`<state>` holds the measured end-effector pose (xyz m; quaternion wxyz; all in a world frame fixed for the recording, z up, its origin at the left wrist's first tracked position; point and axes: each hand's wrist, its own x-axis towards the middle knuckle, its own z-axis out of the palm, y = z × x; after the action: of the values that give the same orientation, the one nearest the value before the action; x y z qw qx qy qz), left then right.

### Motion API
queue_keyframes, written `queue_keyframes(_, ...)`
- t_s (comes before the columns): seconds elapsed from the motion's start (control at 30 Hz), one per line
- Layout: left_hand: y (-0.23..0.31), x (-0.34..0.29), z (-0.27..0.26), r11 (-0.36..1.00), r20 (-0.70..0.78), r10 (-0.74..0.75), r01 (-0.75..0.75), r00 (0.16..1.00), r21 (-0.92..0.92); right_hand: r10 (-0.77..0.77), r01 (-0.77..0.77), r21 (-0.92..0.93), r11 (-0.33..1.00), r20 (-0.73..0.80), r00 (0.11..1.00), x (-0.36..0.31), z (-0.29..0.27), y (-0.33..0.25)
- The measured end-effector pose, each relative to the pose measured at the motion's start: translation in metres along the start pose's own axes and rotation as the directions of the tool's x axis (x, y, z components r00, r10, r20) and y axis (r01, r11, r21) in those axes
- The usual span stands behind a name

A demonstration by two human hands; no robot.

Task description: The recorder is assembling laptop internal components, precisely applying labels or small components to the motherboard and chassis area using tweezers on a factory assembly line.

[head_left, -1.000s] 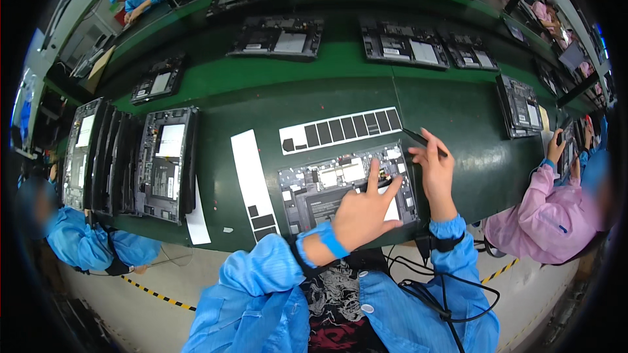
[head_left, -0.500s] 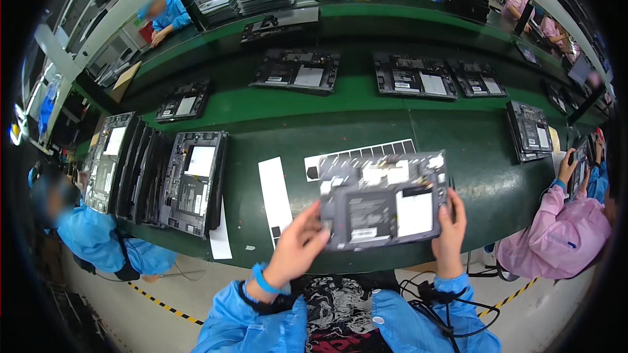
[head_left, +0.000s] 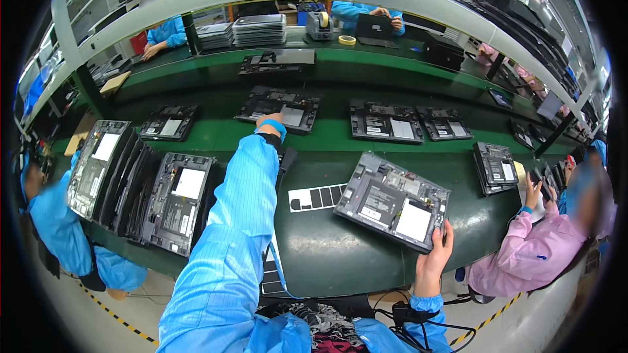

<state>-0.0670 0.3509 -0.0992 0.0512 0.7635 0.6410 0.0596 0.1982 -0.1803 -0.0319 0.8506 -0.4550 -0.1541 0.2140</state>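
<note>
- Across the green counter (head_left: 320, 258) my arms are spread apart, so slow, deliberate movement should protect whatever lies beneath my sleeves.
- Left of me, the row of upright devices (head_left: 123, 176) stands just beside my left forearm (head_left: 226, 242); my elbow is best held away from it.
- Right of centre, the opened device (head_left: 387, 199) is tilted and seems raised above the counter, inner side up; I'd want it level and touched only at its rim.
- Towards the far side, a second device (head_left: 293, 100) lies flat, my left hand over its near edge.
- Behind the opened device, a white strip with dark patches (head_left: 318, 197) is partly hidden; passing low could drag it.
- My right hand (head_left: 434, 258) is clamped on the opened device's near right corner, a hold that may let it twist, so firm support matters.
- My left hand (head_left: 269, 119) hides its fingertips; I cannot tell whether they're apart or together.
- Beside my left sleeve, a thin blue cord (head_left: 279, 270) could snag.
</note>
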Motion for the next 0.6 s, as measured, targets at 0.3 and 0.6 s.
queue_keyframes(0.3,0.052,-0.056,-0.105,-0.332,0.321,-0.16,0.256,0.933,-0.908,0.16,-0.16,-0.007,0.987,0.088,0.983,0.02,0.073,0.031)
queue_keyframes(0.6,0.024,-0.243,-0.234,-0.45,0.13,-0.174,0.038,0.976,-0.892,0.189,0.034,-0.611,0.791,0.296,0.936,0.085,0.317,0.216)
